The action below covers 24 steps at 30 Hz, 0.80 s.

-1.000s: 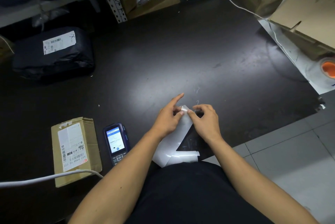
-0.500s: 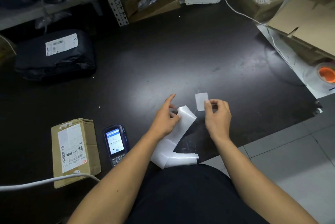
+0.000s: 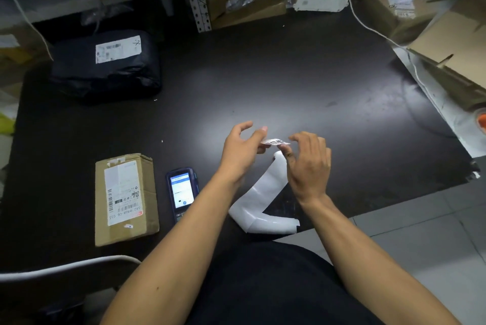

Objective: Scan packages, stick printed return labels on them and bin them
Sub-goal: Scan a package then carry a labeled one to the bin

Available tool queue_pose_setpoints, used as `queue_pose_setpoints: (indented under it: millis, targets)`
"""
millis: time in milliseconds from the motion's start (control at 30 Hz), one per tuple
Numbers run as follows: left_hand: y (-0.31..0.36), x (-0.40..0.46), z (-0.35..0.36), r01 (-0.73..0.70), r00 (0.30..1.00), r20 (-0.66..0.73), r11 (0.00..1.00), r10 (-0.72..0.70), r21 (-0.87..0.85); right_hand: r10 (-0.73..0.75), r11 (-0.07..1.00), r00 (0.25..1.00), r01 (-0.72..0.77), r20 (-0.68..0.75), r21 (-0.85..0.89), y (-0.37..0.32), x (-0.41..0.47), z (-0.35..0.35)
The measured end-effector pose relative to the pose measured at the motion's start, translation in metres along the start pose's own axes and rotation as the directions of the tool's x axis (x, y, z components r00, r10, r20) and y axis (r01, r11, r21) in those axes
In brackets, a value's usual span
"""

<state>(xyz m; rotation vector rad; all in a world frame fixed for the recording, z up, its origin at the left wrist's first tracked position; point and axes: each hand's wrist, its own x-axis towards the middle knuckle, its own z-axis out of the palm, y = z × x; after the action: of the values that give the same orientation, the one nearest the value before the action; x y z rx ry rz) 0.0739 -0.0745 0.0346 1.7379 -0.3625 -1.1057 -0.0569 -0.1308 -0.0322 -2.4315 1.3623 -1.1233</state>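
Both hands hover over the near middle of the dark tabletop [image 3: 263, 75], sharing one small printed label [image 3: 274, 142] held almost edge-on to the head camera. The left hand [image 3: 240, 151] pinches its left end between thumb and fingertips, and the right hand [image 3: 309, 164] pinches its right end with the other fingers loosely spread. Just below them the white backing strip [image 3: 263, 193] lies bent at the near edge, one end curling up toward the label. The cardboard box [image 3: 126, 198] sits at the near left of the tabletop with the handheld scanner [image 3: 182, 192] just beside it, and a black poly mailer [image 3: 105, 67] lies toward the far left corner. The likely trouble is the adhesive: a loose label pinched at both ends could fold onto itself or cling to a fingertip, creasing the barcode. It could also end up on the wrong parcel, since both already carry labels, or cover the existing barcode.
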Motion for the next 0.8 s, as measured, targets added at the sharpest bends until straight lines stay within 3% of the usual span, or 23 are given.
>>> queue_pose_setpoints:
  millis: [200,233,300,367,433,500,633,800]
  targets:
    - [-0.015,-0.004,-0.037,-0.062,0.997,-0.038,0.996,0.064,0.058,-0.123,0.992,0.981,0.116,0.148,0.055,-0.016,-0.021,0.01]
    - [-0.018,-0.005,-0.045,-0.093,0.994,-0.053,0.992,0.098,0.084,-0.075,0.995,0.975,0.06,0.208,0.075,-0.021,-0.024,0.012]
    - [-0.023,-0.005,-0.063,-0.157,0.984,-0.062,0.978,0.167,0.137,0.124,0.96,0.925,-0.203,0.359,0.193,-0.036,-0.023,0.011]
    - [-0.025,-0.006,-0.085,-0.195,0.979,-0.029,0.964,0.203,0.179,0.299,0.774,0.795,-0.526,0.528,0.353,-0.06,-0.014,0.008]
    - [-0.024,-0.009,-0.108,-0.196,0.979,-0.005,0.954,0.202,0.225,0.319,0.53,0.642,-0.731,0.697,0.431,-0.085,-0.003,0.01]
    - [-0.025,-0.014,-0.133,-0.197,0.98,0.021,0.948,0.198,0.25,0.218,0.42,0.57,-0.787,0.792,0.451,-0.11,0.002,0.016]
    - [-0.036,-0.021,-0.187,-0.145,0.989,0.047,0.972,0.138,0.185,0.014,0.461,0.506,-0.769,0.863,0.443,-0.159,-0.006,0.034]
    - [-0.064,-0.029,-0.242,-0.053,0.988,-0.141,0.994,0.066,0.094,0.0,0.547,0.485,-0.732,0.874,0.406,-0.213,-0.025,0.065]
